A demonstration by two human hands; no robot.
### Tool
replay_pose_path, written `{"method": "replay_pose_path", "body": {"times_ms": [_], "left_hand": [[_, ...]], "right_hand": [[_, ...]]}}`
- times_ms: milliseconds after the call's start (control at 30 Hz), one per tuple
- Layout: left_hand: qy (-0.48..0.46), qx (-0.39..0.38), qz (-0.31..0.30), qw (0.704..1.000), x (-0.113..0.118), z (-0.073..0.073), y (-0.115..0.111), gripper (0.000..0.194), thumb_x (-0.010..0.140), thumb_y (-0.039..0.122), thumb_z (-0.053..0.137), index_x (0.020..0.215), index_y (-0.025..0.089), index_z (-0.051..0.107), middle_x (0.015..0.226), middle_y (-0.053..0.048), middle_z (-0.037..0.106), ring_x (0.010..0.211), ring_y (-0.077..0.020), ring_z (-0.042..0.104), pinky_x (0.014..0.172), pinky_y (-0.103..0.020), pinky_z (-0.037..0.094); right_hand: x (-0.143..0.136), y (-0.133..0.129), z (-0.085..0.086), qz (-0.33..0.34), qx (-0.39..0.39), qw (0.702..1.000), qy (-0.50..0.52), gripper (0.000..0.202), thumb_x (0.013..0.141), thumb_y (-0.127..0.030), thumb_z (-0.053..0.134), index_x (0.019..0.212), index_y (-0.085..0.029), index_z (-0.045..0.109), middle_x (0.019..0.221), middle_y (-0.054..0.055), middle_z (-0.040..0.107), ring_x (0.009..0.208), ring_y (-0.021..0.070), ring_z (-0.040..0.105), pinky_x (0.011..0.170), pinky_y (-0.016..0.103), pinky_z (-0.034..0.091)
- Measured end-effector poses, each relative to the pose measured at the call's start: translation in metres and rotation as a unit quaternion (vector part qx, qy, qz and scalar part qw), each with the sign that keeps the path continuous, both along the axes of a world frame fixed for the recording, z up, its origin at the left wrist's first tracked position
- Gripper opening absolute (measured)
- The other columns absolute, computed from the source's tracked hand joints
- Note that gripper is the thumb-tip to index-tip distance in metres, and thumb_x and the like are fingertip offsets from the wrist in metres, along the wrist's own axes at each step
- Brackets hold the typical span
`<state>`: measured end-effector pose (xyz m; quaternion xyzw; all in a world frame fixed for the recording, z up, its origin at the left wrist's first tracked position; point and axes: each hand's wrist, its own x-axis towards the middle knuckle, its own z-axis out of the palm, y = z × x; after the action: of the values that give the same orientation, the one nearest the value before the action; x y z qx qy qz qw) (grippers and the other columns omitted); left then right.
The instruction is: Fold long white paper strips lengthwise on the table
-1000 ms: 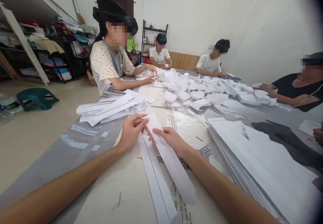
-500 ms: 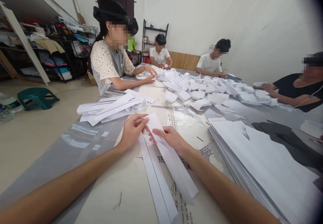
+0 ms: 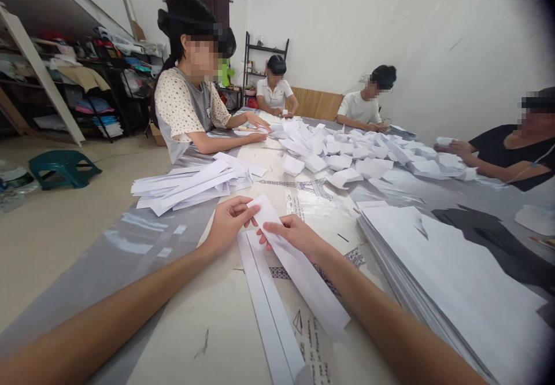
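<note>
A long white paper strip [image 3: 303, 269] slants between my hands, its lower end reaching down to the right. My left hand [image 3: 229, 223] pinches its upper left corner between thumb and fingers. My right hand [image 3: 295, 237] grips the strip a little lower, thumb on top and fingertips underneath. Beneath it on the table lies a flat paper piece [image 3: 269, 310] with a dark line along its length. Beyond my left hand rests a loose pile of white paper strips [image 3: 191, 185].
A thick stack of white sheets [image 3: 442, 269] lies to the right. Many folded paper pieces [image 3: 347, 154] are heaped across the table [image 3: 186, 321]. Several people sit around it, the nearest person [image 3: 186, 107] at the left. A green stool [image 3: 65, 168] stands on the floor.
The held strip's lower end has swung slightly to the right. Both my hands keep their grip in nearly the same place.
</note>
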<state>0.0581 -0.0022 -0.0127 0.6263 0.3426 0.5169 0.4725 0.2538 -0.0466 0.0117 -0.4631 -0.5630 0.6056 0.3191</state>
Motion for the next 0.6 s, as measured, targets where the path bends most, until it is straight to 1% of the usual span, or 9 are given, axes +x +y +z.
{"method": "replay_pose_path", "body": {"times_ms": [233,367,467,600], "left_hand": [[0.001,-0.007,-0.01,1.0,0.0002,0.002,0.0007,0.027,0.083,0.04,0.076,0.091,0.014,0.071,0.06,0.001,0.063,0.056,-0.0116,0.055,0.057,-0.023,0.043],[-0.002,-0.022,-0.045,0.999,-0.0011,0.0004,0.0036,0.026,0.084,0.04,0.075,0.089,0.014,0.071,0.062,-0.001,0.066,0.055,-0.0113,0.055,0.057,-0.023,0.043],[0.001,-0.033,-0.072,0.997,-0.0021,-0.0023,0.0061,0.029,0.088,0.042,0.071,0.084,0.014,0.071,0.063,-0.004,0.068,0.053,-0.0111,0.054,0.054,-0.024,0.042],[0.005,-0.034,-0.064,0.997,-0.0022,-0.0035,0.0062,0.032,0.089,0.043,0.07,0.077,0.013,0.069,0.058,-0.004,0.066,0.05,-0.0115,0.055,0.05,-0.023,0.039]], "right_hand": [[0.0017,0.0039,-0.004,0.012,0.02,1.0,-0.001,0.03,0.086,-0.047,0.068,0.081,-0.019,0.078,0.089,0.005,0.076,0.075,0.018,0.068,0.083,0.033,0.049],[0.0049,0.0049,-0.0033,0.019,0.025,0.999,-0.021,0.03,0.086,-0.048,0.067,0.079,-0.021,0.079,0.094,0.004,0.076,0.075,0.0182,0.069,0.081,0.032,0.051],[0.0078,0.0046,-0.0003,0.029,0.029,0.998,-0.045,0.031,0.087,-0.048,0.067,0.078,-0.021,0.078,0.09,0.004,0.076,0.071,0.0168,0.068,0.073,0.03,0.05],[0.01,0.004,0.0025,0.046,0.021,0.997,-0.061,0.032,0.088,-0.047,0.066,0.08,-0.019,0.078,0.081,0.004,0.076,0.066,0.0154,0.066,0.068,0.029,0.048]]}}
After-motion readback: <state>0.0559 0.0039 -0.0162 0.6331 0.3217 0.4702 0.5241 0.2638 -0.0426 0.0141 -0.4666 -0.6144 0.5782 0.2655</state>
